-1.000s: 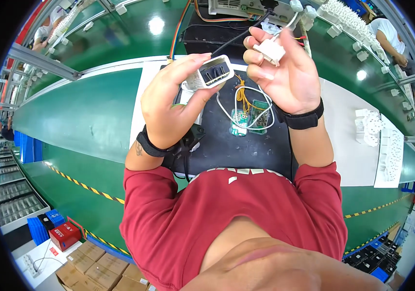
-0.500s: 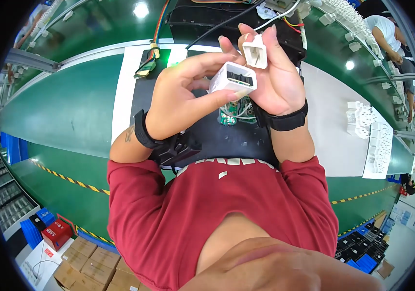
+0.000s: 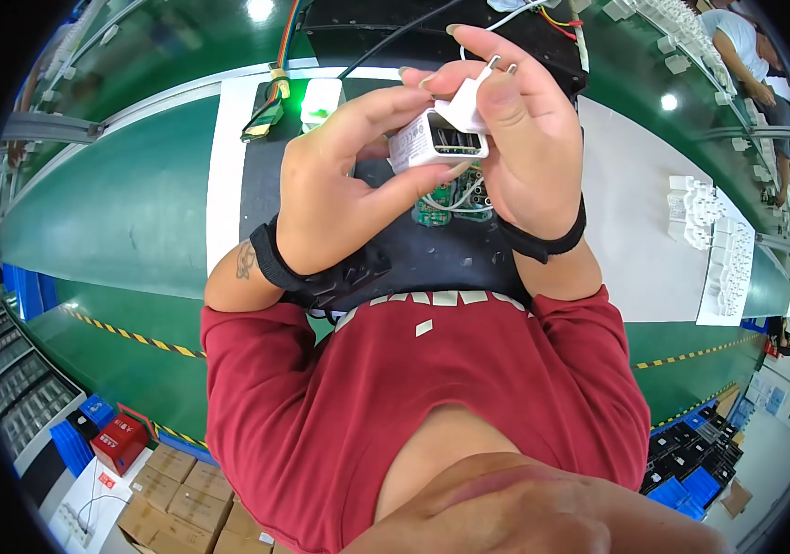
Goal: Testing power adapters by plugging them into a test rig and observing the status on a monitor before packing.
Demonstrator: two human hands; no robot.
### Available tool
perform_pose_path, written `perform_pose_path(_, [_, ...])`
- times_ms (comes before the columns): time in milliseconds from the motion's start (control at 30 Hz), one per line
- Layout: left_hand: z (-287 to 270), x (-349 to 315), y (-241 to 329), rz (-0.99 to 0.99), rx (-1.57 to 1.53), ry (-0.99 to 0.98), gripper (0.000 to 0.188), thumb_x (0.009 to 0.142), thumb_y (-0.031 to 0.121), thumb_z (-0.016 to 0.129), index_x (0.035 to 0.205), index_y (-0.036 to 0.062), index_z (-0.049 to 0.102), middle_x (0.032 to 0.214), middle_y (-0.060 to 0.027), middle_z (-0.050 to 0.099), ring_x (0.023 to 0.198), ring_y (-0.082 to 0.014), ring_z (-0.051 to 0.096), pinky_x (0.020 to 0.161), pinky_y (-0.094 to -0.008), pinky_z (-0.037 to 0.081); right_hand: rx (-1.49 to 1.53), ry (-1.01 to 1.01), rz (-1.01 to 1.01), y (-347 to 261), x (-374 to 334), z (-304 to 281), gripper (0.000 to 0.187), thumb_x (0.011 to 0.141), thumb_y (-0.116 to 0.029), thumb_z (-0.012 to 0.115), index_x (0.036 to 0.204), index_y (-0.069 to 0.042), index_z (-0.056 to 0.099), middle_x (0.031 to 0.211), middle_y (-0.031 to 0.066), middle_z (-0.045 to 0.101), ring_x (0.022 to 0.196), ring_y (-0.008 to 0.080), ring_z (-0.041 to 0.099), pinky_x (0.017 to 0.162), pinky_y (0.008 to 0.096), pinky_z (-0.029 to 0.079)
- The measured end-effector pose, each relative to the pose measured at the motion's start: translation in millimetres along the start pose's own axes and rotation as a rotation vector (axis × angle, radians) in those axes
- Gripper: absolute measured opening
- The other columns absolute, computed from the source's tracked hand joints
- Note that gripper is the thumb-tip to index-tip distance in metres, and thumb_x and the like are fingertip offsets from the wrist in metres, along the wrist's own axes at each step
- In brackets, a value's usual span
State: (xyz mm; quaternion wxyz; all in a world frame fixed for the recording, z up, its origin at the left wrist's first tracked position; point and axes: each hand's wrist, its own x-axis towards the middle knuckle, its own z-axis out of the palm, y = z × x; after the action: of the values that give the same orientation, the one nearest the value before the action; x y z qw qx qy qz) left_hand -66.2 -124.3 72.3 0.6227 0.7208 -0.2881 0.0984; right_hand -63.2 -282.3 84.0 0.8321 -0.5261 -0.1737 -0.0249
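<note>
My left hand [image 3: 325, 180] grips a white charger housing [image 3: 410, 144] between thumb and fingers. Its end facing me is open, with dark parts visible inside. In my right hand [image 3: 533, 152] is a white two-pin plug piece [image 3: 469, 100], held under the thumb, its metal pins pointing up and to the right. The plug piece's wide end meets the upper edge of the housing's opening; whether it is seated there I cannot tell. Under my hands, green circuit boards [image 3: 433, 210] with thin white wires rest on a black mat [image 3: 413, 249].
A white adapter [image 3: 325, 92] glowing green and a multicoloured wire bundle with a green board [image 3: 265, 120] lie left of my hands. Behind is a black box [image 3: 367, 42]. Rows of white housings [image 3: 727, 268] stand right on a white sheet [image 3: 630, 212]. A person [image 3: 732, 51] sits far right.
My right hand has turned the plug piece so its pins point upward, and brought it against the housing's open end. My left hand still holds the housing.
</note>
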Motion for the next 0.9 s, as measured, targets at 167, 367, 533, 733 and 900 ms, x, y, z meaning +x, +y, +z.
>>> perform_pose_path(167, [-2, -2, 1, -0.022, 0.017, 0.011, 0.052, 0.065, 0.005, 0.076, 0.111, -0.0014, 0.053, 0.103, -0.0115, 0.062, 0.092, -0.0173, 0.062, 0.072, -0.0266, 0.053, -0.09, -0.046, -0.066, 1, -3, -1, 0.043, 0.09, -0.016, 0.05, 0.124, 0.005, 0.036, 0.105, 0.0132, 0.059, 0.092, 0.0154, 0.057, 0.082, 0.0254, 0.045])
perform_pose_path(367, [-1, -2, 5, -0.03, -0.055, 0.02, 0.052, 0.065, 0.001, 0.075, 0.112, -0.0028, 0.052, 0.107, -0.0122, 0.06, 0.095, -0.0186, 0.061, 0.075, -0.0277, 0.053, -0.053, -0.123, -0.089, -12, 4, -4, 0.051, 0.089, -0.015, 0.052, 0.13, 0.003, 0.029, 0.11, 0.0178, 0.055, 0.1, 0.0191, 0.054, 0.088, 0.0298, 0.042])
perform_pose_path(533, [1, -1, 5, -0.009, -0.041, -0.001, 0.053, 0.066, 0.001, 0.075, 0.113, -0.0036, 0.05, 0.106, -0.0133, 0.06, 0.094, -0.018, 0.061, 0.076, -0.0278, 0.052, -0.041, -0.75, -0.872, 25, 52, -27, 0.048, 0.091, -0.013, 0.047, 0.131, 0.003, 0.026, 0.112, 0.0196, 0.053, 0.102, 0.0216, 0.054, 0.09, 0.0315, 0.041])
perform_pose_path(733, [-2, 1, 7, -0.081, -0.162, 0.005, 0.055, 0.067, 0.001, 0.075, 0.114, -0.0053, 0.047, 0.104, -0.0147, 0.061, 0.093, -0.0181, 0.061, 0.076, -0.0269, 0.051, 0.001, -0.031, 0.243, -28, -4, 8, 0.049, 0.091, -0.011, 0.047, 0.132, 0.002, 0.025, 0.117, 0.0201, 0.051, 0.107, 0.0232, 0.052, 0.092, 0.032, 0.04])
perform_pose_path(900, [-3, 3, 8, -0.113, -0.183, -0.004, 0.055, 0.067, 0.002, 0.075, 0.112, -0.005, 0.046, 0.104, -0.0148, 0.061, 0.092, -0.0182, 0.061, 0.075, -0.0259, 0.051, -0.089, -0.054, 0.011, -7, 1, 4, 0.045, 0.089, -0.023, 0.052, 0.121, 0.005, 0.038, 0.102, 0.018, 0.059, 0.108, 0.0319, 0.052, 0.091, 0.0387, 0.042])
